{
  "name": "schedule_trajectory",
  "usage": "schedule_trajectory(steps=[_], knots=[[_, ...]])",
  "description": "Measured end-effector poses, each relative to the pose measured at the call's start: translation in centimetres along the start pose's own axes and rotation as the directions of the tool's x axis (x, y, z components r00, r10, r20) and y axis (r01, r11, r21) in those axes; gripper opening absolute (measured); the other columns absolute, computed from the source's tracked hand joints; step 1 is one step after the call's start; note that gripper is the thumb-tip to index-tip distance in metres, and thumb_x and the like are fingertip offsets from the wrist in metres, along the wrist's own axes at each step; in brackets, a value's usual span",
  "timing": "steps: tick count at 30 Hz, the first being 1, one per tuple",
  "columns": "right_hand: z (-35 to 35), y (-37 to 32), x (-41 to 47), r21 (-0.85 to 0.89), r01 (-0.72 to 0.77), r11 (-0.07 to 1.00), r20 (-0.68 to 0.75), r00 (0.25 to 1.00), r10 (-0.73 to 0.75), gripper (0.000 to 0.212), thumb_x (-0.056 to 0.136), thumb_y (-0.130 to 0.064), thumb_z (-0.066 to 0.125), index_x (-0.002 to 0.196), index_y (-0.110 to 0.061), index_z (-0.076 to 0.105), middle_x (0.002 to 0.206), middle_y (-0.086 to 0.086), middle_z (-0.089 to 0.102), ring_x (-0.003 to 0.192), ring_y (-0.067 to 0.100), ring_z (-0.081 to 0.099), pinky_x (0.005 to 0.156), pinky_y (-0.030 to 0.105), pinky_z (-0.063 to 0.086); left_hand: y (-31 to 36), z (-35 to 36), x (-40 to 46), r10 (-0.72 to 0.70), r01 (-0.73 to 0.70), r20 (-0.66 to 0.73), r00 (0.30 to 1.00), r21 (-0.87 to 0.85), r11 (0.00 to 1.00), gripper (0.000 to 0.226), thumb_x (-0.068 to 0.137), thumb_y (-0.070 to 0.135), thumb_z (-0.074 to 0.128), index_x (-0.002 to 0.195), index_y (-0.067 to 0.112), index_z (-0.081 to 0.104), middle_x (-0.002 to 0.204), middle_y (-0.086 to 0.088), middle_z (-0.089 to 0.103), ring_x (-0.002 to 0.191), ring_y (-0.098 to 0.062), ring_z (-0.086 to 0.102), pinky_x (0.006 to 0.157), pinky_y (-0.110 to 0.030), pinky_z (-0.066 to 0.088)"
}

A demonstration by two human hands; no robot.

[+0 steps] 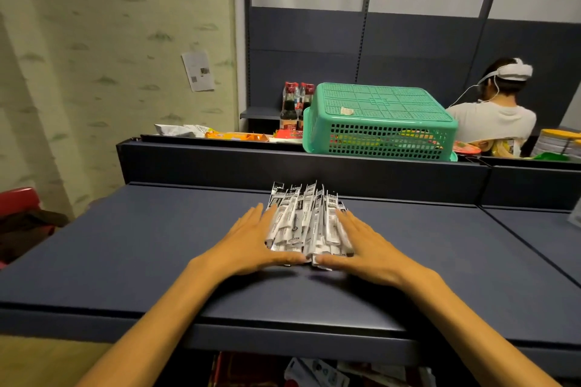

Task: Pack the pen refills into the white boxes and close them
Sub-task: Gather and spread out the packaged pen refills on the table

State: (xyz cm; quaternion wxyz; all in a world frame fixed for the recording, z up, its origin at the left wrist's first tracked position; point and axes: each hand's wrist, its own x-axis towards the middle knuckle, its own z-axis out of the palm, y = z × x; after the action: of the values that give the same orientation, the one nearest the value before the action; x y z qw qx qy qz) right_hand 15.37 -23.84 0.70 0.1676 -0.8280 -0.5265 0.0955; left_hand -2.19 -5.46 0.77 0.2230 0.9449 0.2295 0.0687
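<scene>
A bundle of pen refills (306,223), each in its own white printed sleeve, is seen lying on the dark blue bench (141,245), roughly at its middle and well short of the raised back ledge. The long axis of the refills runs from near to far, with the printed ends fanned out slightly at the far side. The bundle is flanked by both hands: the left hand (248,245) is laid flat against its left edge and the right hand (366,248) against its right edge, so that neither hand is nearer than the other. The fingers of both hands are held straight and close together, pressed against the sides of the bundle rather than curled round it; the thumbs are brought in along the near ends, almost meeting. Nothing is actually gripped. No white boxes can be made out on the bench, so packing is judged not yet begun, and the refills appear to be squared into a tidy stack first. A green basket (380,122) stands upturned beyond the ledge.
</scene>
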Motion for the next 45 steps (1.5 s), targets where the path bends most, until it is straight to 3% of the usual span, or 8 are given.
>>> schedule_trajectory(steps=[7, 13, 19, 27, 30, 33, 38, 45], knots=[[1.8, 0.9, 3.7, 0.066, -0.112, 0.992, 0.000, 0.994, 0.112, 0.103, 0.073, -0.094, 0.005, 0.153, -0.030, 0.020, 0.158, -0.001, 0.029, 0.144, 0.023, 0.026, 0.119, 0.045, 0.021, 0.7, 1.7, 2.7, -0.066, 0.066, 0.097, 0.993, 0.004, 0.998, 0.122, 0.058, 0.100, 0.017, 0.154, 0.028, -0.006, 0.162, -0.005, -0.008, 0.148, -0.024, -0.014, 0.119, -0.047, -0.007], [0.5, 0.8, 3.0, 0.125, -0.141, 0.982, 0.007, 0.990, 0.141, 0.089, 0.090, -0.075, 0.015, 0.157, -0.018, 0.002, 0.164, -0.003, 0.000, 0.151, 0.013, -0.001, 0.123, 0.035, 0.004, 0.3, 0.8, 3.7, -0.106, 0.104, -0.004, 0.994, -0.128, 0.986, 0.115, 0.064, 0.097, 0.025, 0.154, 0.031, -0.002, 0.162, -0.001, 0.000, 0.149, -0.022, -0.003, 0.120, -0.047, 0.001], [1.9, -1.4, 4.4, 0.228, -0.083, 0.970, 0.012, 0.997, 0.083, 0.091, 0.087, -0.079, 0.010, 0.157, -0.020, 0.003, 0.163, -0.006, 0.000, 0.150, 0.011, -0.002, 0.123, 0.035, 0.001, 1.1, 2.0, 4.5, -0.144, 0.143, 0.001, 0.990, -0.056, 0.988, 0.113, 0.060, 0.100, 0.024, 0.151, 0.036, 0.011, 0.162, -0.004, 0.011, 0.148, -0.028, 0.009, 0.118, -0.050, 0.016], [1.3, -3.7, 4.1, 0.243, -0.029, 0.970, 0.063, 0.998, 0.015, 0.105, 0.079, -0.086, 0.028, 0.156, -0.022, -0.004, 0.164, -0.004, -0.006, 0.150, 0.012, -0.008, 0.121, 0.036, 0.000, -1.1, -0.4, 3.1, -0.066, 0.063, -0.019, 0.998, -0.159, 0.985, 0.097, 0.062, 0.094, 0.045, 0.145, 0.052, 0.017, 0.154, 0.010, 0.030, 0.141, -0.020, 0.031, 0.112, -0.048, 0.031], [0.2, -2.9, 2.7, 0.193, 0.045, 0.980, 0.098, 0.993, -0.065, 0.114, 0.076, -0.079, 0.052, 0.155, -0.023, -0.007, 0.163, -0.009, -0.004, 0.150, 0.010, 0.001, 0.119, 0.029, 0.005, -0.5, -1.6, 1.8, 0.056, -0.047, 0.089, 0.994, -0.102, 0.994, 0.103, 0.068, 0.079, 0.063, 0.148, 0.048, 0.008, 0.154, 0.023, 0.012, 0.145, -0.008, 0.012, 0.120, -0.047, 0.014], [0.0, -2.2, 2.4, 0.083, 0.137, 0.987, 0.124, 0.981, -0.147, 0.121, 0.067, -0.076, 0.068, 0.156, -0.031, -0.001, 0.162, -0.015, 0.005, 0.148, 0.010, 0.014, 0.120, 0.027, 0.013, -0.6, -2.4, 0.9, 0.006, -0.003, 0.245, 0.970, -0.015, 1.000, 0.129, 0.058, 0.072, 0.074, 0.151, 0.039, -0.009, 0.155, 0.017, -0.015, 0.144, -0.010, -0.013, 0.118, -0.041, -0.003], [0.7, -2.1, 3.0, 0.037, 0.213, 0.976, 0.026, 0.976, -0.214, 0.103, 0.064, -0.085, 0.062, 0.148, -0.043, 0.019, 0.153, -0.017, 0.034, 0.134, 0.013, 0.043, 0.111, 0.036, 0.038, -0.3, -1.9, 0.7, 0.028, -0.030, 0.217, 0.976, 0.006, 1.000, 0.124, 0.067, 0.066, 0.074, 0.150, 0.037, -0.013, 0.160, 0.010, -0.011, 0.147, -0.016, -0.012, 0.116, -0.035, -0.007], [0.0, -1.3, 3.0, 0.064, 0.082, 0.995, 0.085, 0.993, -0.087, 0.130, 0.062, -0.086, 0.060, 0.156, -0.026, -0.008, 0.163, -0.013, -0.006, 0.150, 0.009, 0.004, 0.123, 0.035, 0.011, -0.3, -1.6, 1.0, 0.042, -0.035, 0.058, 0.997, -0.116, 0.993, 0.099, 0.075, 0.075, 0.053, 0.151, 0.041, 0.000, 0.161, 0.011, -0.001, 0.148, -0.011, 0.000, 0.118, -0.035, 0.007]])
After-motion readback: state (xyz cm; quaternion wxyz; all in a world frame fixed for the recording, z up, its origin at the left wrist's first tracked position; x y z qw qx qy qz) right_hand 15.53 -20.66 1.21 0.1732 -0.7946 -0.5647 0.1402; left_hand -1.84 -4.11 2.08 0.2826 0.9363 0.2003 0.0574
